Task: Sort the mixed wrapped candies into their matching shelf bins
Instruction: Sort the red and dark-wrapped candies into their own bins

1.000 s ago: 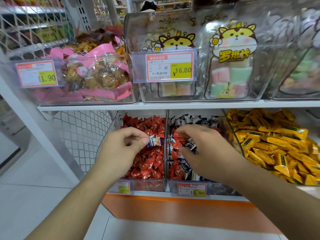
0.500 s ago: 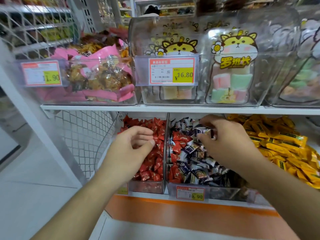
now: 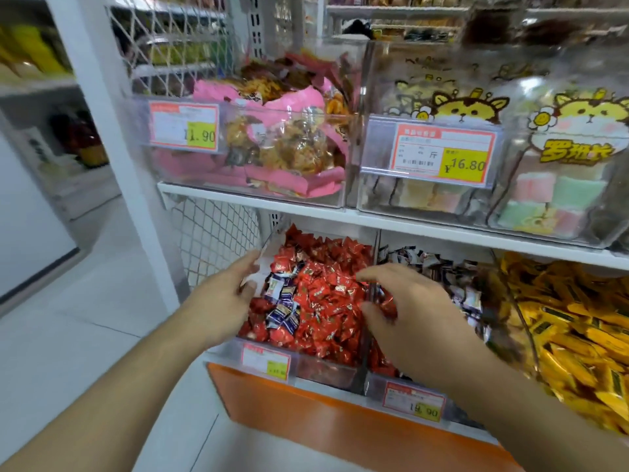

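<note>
- Head view, lower shelf: three clear bins side by side. Red bin (image 3: 306,364) on the left, mixed bin (image 3: 476,284) in the middle, yellow bin (image 3: 524,321) on the right.
- Red candies (image 3: 326,294) fill the red bin. A few blue-white candies (image 3: 284,308) lie among them near its left side: the strays.
- Mixed bin holds more dark and white wrapped candies (image 3: 429,258) towards the back; your right arm hides much of it. Some red pieces show at its front, by the divider (image 3: 372,267).
- Yellow candies (image 3: 578,335) fill the yellow bin, heaped up.
- Your left hand (image 3: 221,298) sits at the left wall of the red bin, fingers out straight, tips at the wall's top edge. Nothing in it.
- Your right hand (image 3: 408,311) hovers over the divider between the red and mixed bins, fingers loosely curved and spread, thumb low by the red pieces. Blurred; I cannot tell whether it holds a candy.
- Price tags: one (image 3: 265,362) on the red bin's front, one (image 3: 413,401) on the mixed bin's front.
- Upper shelf (image 3: 272,207): a bin of pink snack bags (image 3: 282,148) on the left, lidded bins with cat stickers and pastel sweets (image 3: 558,195) on the right.
- Orange panel (image 3: 323,424) runs below the lower shelf.
</note>
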